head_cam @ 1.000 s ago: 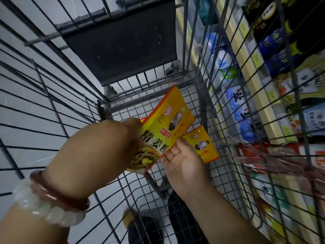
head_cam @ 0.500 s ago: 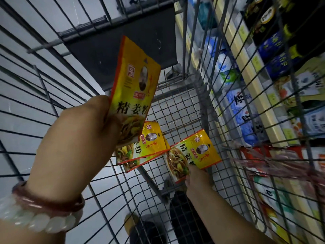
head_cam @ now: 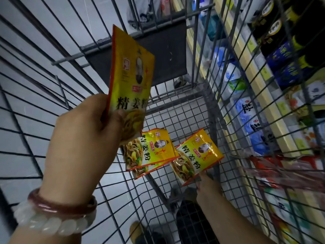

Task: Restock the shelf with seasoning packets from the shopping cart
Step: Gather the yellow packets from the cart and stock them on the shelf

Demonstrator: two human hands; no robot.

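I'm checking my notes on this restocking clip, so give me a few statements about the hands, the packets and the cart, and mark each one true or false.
1. The left hand holds a yellow seasoning packet upright above the cart. True.
2. The right hand is empty and clear of every packet. False: it is at the lower edge of a yellow packet down in the cart.
3. Overlapping yellow packets lie on the cart floor between the two hands. True.
4. The shelf stands on the person's left. False: it is on the right, beyond the cart's wire side.
5. The left wrist wears two bracelets. True.
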